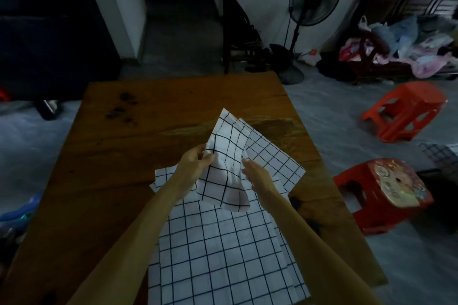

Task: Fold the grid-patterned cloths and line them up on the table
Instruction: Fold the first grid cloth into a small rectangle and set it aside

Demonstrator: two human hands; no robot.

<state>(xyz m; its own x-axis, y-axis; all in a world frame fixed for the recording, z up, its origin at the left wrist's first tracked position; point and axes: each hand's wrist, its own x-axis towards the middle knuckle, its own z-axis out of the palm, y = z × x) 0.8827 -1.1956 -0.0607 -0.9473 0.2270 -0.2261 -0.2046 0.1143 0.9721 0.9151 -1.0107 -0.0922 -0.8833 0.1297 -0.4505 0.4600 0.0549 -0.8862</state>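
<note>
Left hand (195, 164) pinches a crumpled grid-patterned cloth (229, 156) raised above the wooden table (148, 116); right hand (257, 176) touches its right edge, fingers loosely open. More grid cloths (223, 250) lie flat beneath, toward 6 o'clock.

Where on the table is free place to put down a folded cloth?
The wooden table is bare left of the hands, up to the dark stains, and along its far edge. The near right is crowded with grid-patterned cloths.

Wooden table (128, 156) under grid cloths (223, 250)
</note>
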